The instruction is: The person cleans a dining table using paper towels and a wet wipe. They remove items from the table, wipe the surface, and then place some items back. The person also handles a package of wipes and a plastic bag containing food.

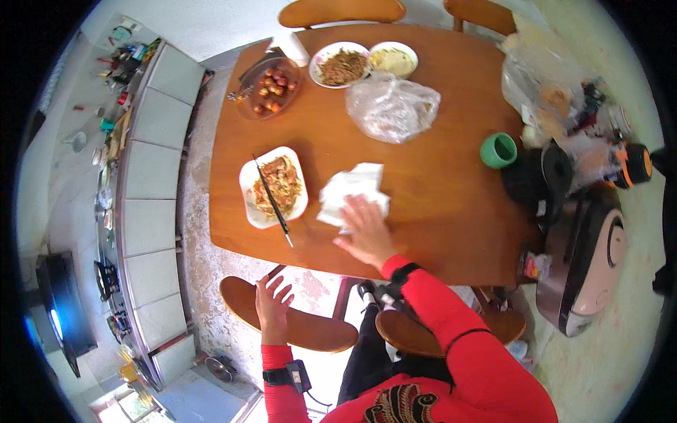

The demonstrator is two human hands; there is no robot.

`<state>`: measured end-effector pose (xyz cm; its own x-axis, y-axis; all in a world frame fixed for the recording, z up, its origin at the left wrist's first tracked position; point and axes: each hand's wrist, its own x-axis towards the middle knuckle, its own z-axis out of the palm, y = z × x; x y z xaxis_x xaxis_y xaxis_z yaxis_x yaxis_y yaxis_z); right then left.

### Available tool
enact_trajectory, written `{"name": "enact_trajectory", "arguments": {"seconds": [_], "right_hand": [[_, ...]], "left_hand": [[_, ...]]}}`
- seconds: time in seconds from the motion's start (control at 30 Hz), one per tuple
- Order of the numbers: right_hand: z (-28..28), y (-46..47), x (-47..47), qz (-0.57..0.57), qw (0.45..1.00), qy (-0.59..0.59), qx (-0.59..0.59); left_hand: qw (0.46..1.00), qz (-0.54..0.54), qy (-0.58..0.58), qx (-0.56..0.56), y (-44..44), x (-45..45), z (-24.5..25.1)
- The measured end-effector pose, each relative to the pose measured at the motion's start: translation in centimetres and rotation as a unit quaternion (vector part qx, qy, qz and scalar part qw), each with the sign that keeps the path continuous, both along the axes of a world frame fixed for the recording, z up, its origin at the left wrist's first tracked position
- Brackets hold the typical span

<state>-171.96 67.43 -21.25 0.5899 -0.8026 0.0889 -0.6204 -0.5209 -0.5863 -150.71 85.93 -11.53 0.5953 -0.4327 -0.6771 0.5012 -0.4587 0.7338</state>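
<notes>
My right hand (366, 231) lies palm down over the near part of a crumpled white paper napkin (349, 185), holding it against the wooden table (449, 222). My left hand (272, 306) hangs below the table's front edge, above a wooden chair back (317, 332); its fingers are apart and nothing is in them. Left of the napkin sits a white dish (249, 203) of mixed food (283, 180). A pair of dark chopsticks (272, 200) lies across that dish, their ends reaching over its near rim.
Farther back are a knotted plastic bag (394, 108), two bowls of food (341, 66), a basket of reddish round produce (275, 87) and a white paper roll (293, 48). A green cup (498, 150), black pot (521, 177) and rice cooker (584, 264) line the right side.
</notes>
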Motion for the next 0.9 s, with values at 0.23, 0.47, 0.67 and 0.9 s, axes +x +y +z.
{"name": "enact_trajectory", "arguments": {"seconds": [0.23,0.47,0.67,0.9], "right_hand": [[-0.7,9.1,-8.1,0.158,0.984,0.055,-0.06],[3.3,11.8,-28.0,0.184,0.952,0.242,-0.017],[3.0,10.3,-26.2,0.233,0.927,0.287,-0.065],[0.8,9.1,-9.0,0.298,0.921,0.214,-0.134]], "left_hand": [[0.999,-0.024,0.042,0.018,0.8,-0.1,0.7],[0.995,-0.057,0.077,-0.019,2.0,0.3,0.3],[0.992,-0.011,0.111,-0.056,7.2,2.7,-0.3],[0.993,0.085,0.075,-0.044,15.1,5.4,0.3]]}}
